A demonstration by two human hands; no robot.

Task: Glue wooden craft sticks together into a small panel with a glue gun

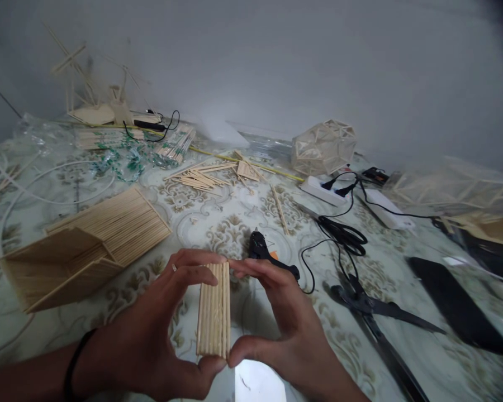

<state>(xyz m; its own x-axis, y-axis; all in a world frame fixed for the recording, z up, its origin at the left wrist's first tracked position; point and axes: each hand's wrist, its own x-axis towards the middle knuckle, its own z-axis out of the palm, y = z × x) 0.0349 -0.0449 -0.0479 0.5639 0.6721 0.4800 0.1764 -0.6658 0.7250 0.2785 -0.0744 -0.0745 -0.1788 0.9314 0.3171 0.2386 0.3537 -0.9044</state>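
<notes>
Between both hands, above the patterned tablecloth, is a small panel of wooden sticks [213,312] laid side by side, with shiny streaks along some sticks. My left hand [167,318] grips its left side, thumb at the near end and fingers over the far end. My right hand [279,318] pinches its right edge, thumb at the near corner and fingers at the far corner. Just beyond the right fingers lies a black glue gun [270,254]. Left of my hands sits a larger box-like piece built of sticks [121,231].
Loose sticks [201,176] lie farther back, near bagged sticks [176,142]. To the right are black-handled scissors [343,234], a larger cutting tool [373,307], a phone-like black slab [456,301] and a white power strip [329,191] with cords. Stick frameworks [324,146] stand by the wall.
</notes>
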